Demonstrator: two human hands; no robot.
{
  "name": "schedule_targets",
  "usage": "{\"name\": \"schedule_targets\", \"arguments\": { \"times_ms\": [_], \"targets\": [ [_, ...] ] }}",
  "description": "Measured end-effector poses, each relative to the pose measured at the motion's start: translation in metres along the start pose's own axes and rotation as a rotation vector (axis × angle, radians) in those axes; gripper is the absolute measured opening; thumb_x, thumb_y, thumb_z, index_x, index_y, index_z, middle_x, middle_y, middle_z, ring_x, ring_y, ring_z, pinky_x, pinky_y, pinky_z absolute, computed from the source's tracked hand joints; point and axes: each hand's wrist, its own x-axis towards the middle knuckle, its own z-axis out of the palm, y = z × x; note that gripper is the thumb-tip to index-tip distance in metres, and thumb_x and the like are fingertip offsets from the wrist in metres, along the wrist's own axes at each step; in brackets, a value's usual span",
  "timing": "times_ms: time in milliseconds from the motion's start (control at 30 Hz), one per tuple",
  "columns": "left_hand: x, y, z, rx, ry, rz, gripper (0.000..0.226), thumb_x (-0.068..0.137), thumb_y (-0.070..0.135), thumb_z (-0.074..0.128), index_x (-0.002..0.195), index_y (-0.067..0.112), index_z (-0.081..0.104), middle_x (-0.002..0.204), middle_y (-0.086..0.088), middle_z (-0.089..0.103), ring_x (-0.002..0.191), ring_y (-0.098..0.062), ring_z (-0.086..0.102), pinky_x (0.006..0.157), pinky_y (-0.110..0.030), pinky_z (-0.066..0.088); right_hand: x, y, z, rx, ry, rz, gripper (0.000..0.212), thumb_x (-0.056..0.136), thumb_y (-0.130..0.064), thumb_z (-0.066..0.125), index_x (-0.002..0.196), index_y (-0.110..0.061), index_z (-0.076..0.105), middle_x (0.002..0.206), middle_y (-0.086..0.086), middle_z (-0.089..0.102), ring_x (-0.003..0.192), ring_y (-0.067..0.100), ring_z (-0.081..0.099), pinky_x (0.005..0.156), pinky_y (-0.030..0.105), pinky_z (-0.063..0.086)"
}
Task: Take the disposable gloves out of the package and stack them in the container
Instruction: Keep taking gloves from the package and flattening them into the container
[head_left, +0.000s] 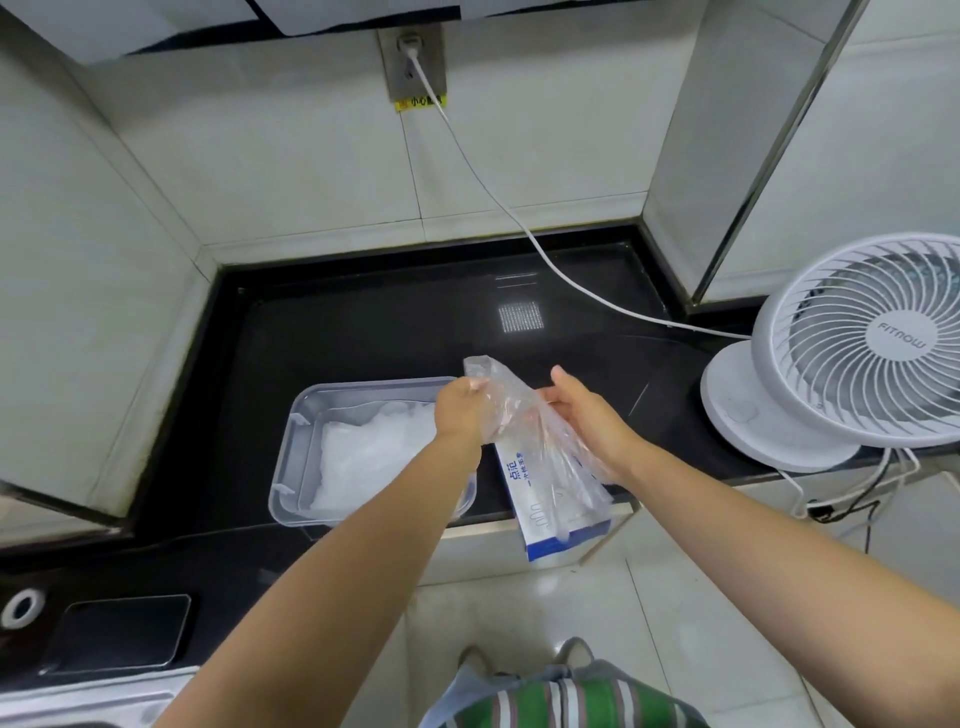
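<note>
Left hand (460, 410) pinches a thin clear plastic glove (517, 397) above the blue-and-white cardboard box (524, 499); right hand (589, 423) touches it, grip unclear. Next, probably: lay it flat, eight o'clock, in the clear rectangular plastic container (306, 415).

Runs glossy black across the countertop (363, 332), broken by one small white dotted square of reflection. Stays clear and colourless for the container (311, 410), with a frosty white heap of gloves (374, 457) inside. Reads transparent, faintly milky, on the held glove (519, 410). White with a deep blue edge and blue lettering on the box (540, 514). Plain white over the fan (883, 343), grey letters at its hub, slats in a radial swirl. White again for the cable (519, 223); dull grey for the socket plate (413, 62), yellow with dark print on the label (421, 102) beneath. Pale greyish white on wall tiles (311, 156) and floor tiles (675, 623). Green, white and dusty mauve stripes on the garment (561, 701).
</note>
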Motion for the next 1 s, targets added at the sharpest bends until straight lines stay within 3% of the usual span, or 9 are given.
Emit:
{"name": "schedule_targets", "arguments": {
  "times_ms": [100, 200, 367, 467, 600, 700, 833, 933, 1000],
  "targets": [
    [0.005, -0.003, -0.015, 0.312, 0.143, 0.181, 0.031, 0.094, 0.006, 0.051, 0.071, 0.026, 0.045, 0.072, 0.008, 0.048, 0.079, -0.02, 0.051, 0.073, -0.028, 0.042, 0.002, 0.0, 0.013, -0.165, -0.041, -0.12, 0.063, 0.089, -0.06, 0.057, 0.142, -0.03, 0.043, 0.134, -0.006, 0.059, 0.118, 0.008, 0.058, 0.099, 0.029, 0.043],
    [0.006, -0.008, -0.034, 0.531, 0.181, 0.264, 0.009, 0.096, 0.014, 0.05, 0.087, 0.014, 0.049, 0.083, 0.0, 0.053, 0.081, -0.02, 0.05, 0.071, -0.023, 0.036, 0.004, -0.001, 0.031, -0.427, -0.098, -0.188, 0.075, 0.084, -0.029, 0.077, 0.145, -0.033, 0.034, 0.128, -0.01, 0.056, 0.113, 0.003, 0.053, 0.09, 0.017, 0.04],
    [0.011, -0.02, -0.072, 0.517, 0.166, 0.294, 0.022, 0.1, 0.029, 0.045, 0.101, 0.011, 0.058, 0.086, -0.001, 0.057, 0.08, -0.018, 0.055, 0.075, -0.032, 0.047, 0.018, -0.003, 0.053, -0.321, 0.141, -0.218, 0.016, 0.092, 0.0, 0.057, 0.102, -0.007, 0.067, 0.072, 0.008, 0.064, 0.053, 0.013, 0.054, 0.057, 0.026, 0.046],
    [0.018, -0.036, -0.107, 0.538, 0.203, 0.314, 0.024, 0.1, 0.029, 0.043, 0.095, 0.011, 0.058, 0.082, -0.005, 0.059, 0.071, -0.016, 0.052, 0.067, -0.031, 0.045, 0.027, -0.003, 0.058, -0.255, 0.236, -0.147, 0.015, 0.092, -0.002, 0.056, 0.083, -0.007, 0.067, 0.06, 0.006, 0.059, 0.048, 0.016, 0.046, 0.048, 0.026, 0.042],
    [0.024, -0.055, -0.147, 0.769, 0.245, 0.237, 0.036, 0.105, 0.028, 0.031, 0.106, 0.004, 0.058, 0.062, 0.002, 0.047, 0.055, -0.011, 0.046, 0.055, -0.026, 0.043, 0.042, -0.003, 0.073, -0.272, 0.387, -0.176, 0.008, 0.092, -0.009, 0.06, 0.096, -0.014, 0.064, 0.08, 0.0, 0.063, 0.069, 0.013, 0.057, 0.071, 0.03, 0.049],
    [0.023, -0.059, -0.164, 0.915, 0.274, 0.203, 0.038, 0.106, 0.026, 0.024, 0.127, 0.008, 0.05, 0.079, -0.009, 0.061, 0.063, -0.017, 0.053, 0.063, -0.032, 0.046, 0.041, -0.008, 0.101, -0.375, 0.515, -0.434, 0.021, 0.091, -0.01, 0.063, 0.111, -0.017, 0.062, 0.1, 0.003, 0.061, 0.086, 0.012, 0.059, 0.082, 0.026, 0.049],
    [0.025, -0.058, -0.17, 1.094, 0.243, 0.157, 0.037, 0.103, 0.011, 0.035, 0.14, 0.007, 0.037, 0.115, -0.018, 0.064, 0.084, -0.025, 0.065, 0.067, -0.031, 0.049, 0.031, -0.013, 0.149, -0.434, 0.185, -0.676, 0.023, 0.087, 0.004, 0.055, 0.086, -0.016, 0.065, 0.074, 0.006, 0.063, 0.065, 0.02, 0.054, 0.062, 0.03, 0.045],
    [0.032, -0.065, -0.168, 1.17, 0.245, 0.152, 0.039, 0.1, 0.008, 0.042, 0.139, 0.006, 0.036, 0.101, -0.011, 0.066, 0.072, -0.018, 0.059, 0.058, -0.025, 0.043, 0.038, 0.0, 0.175, -0.621, -0.17, -0.427, 0.024, 0.089, 0.001, 0.055, 0.084, -0.019, 0.066, 0.071, -0.002, 0.063, 0.066, 0.013, 0.059, 0.061, 0.021, 0.047],
    [0.035, -0.069, -0.166, 1.249, 0.21, 0.173, 0.048, 0.099, 0.009, 0.048, 0.142, 0.005, 0.03, 0.111, -0.012, 0.064, 0.082, -0.018, 0.066, 0.061, -0.024, 0.048, 0.054, 0.018, 0.18, -0.79, -0.14, -0.276, 0.02, 0.094, -0.007, 0.056, 0.105, -0.019, 0.067, 0.093, 0.001, 0.067, 0.083, 0.016, 0.063, 0.074, 0.024, 0.05]
  ]
}}
